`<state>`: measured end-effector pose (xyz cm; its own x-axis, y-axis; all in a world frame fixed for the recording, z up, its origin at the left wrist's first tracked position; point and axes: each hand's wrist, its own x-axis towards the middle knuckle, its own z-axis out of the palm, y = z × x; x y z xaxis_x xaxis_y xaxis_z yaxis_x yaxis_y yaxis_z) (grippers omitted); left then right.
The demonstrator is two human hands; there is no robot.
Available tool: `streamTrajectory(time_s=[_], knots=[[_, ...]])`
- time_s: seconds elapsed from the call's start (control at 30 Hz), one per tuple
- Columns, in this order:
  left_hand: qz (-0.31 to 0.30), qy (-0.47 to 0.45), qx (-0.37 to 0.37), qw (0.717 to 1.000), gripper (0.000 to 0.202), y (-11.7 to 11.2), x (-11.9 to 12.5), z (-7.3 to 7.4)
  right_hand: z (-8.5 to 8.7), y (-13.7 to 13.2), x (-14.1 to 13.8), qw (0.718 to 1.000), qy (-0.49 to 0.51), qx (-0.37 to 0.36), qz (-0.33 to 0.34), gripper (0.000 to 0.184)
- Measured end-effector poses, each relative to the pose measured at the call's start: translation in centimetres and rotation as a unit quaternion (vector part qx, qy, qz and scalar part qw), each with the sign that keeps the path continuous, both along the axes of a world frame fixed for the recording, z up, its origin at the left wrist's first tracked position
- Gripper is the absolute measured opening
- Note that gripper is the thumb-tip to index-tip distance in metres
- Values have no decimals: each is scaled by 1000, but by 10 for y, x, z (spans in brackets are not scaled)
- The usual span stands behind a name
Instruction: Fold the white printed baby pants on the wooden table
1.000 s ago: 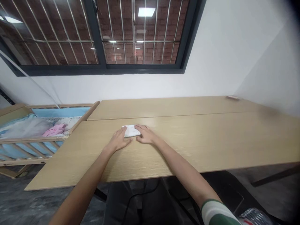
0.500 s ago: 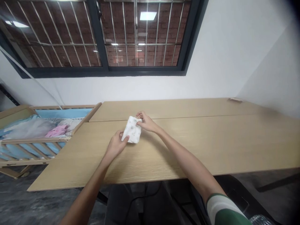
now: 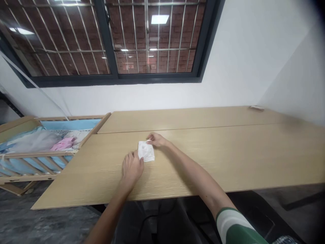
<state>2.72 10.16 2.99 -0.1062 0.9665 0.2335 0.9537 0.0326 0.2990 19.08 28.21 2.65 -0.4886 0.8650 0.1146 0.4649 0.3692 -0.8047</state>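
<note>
A small folded white cloth [image 3: 146,151] with a faint print lies flat on the light wooden table [image 3: 228,162]. My right hand [image 3: 157,139] is at its upper end, with the fingertips gripping the top corner. My left hand [image 3: 132,168] stands just left of the cloth, its thumb against the cloth's left edge and its fingers loosely curled. A green and white striped sleeve [image 3: 235,228] covers my right upper arm.
A seam runs across the table between its two wooden panels. To the left stands a wooden cot [image 3: 38,154] with blue padding, netting and a pink garment [image 3: 62,145]. A small wooden strip [image 3: 256,107] lies at the far table edge, below a barred window.
The cloth, held up between both hands half a second ago, now lies flat on the table, folded narrower than a second ago. My left hand has moved down and toward me.
</note>
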Motion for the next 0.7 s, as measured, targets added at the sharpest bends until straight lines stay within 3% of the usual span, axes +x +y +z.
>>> streamTrajectory(time_s=[0.1, 0.2, 0.3, 0.4, 0.57, 0.7], knots=[[-30, 38, 46, 998, 50, -17, 19, -3, 8, -14, -3, 993, -23, 113, 23, 49], [-56, 69, 66, 994, 57, -32, 37, -12, 24, -46, -11, 971, -72, 197, 114, 58], [-58, 89, 54, 993, 55, -37, 46, -20, 33, -83, -20, 943, -107, 209, 238, 59], [-61, 86, 35, 994, 55, -35, 45, -23, 29, -108, -23, 924, -107, 174, 322, 56], [-76, 56, 22, 995, 58, -35, 41, -22, 18, -103, -17, 945, -104, 70, 303, 52], [-73, 33, 17, 997, 59, -36, 39, -20, 15, -76, -7, 958, -103, 65, 259, 48]])
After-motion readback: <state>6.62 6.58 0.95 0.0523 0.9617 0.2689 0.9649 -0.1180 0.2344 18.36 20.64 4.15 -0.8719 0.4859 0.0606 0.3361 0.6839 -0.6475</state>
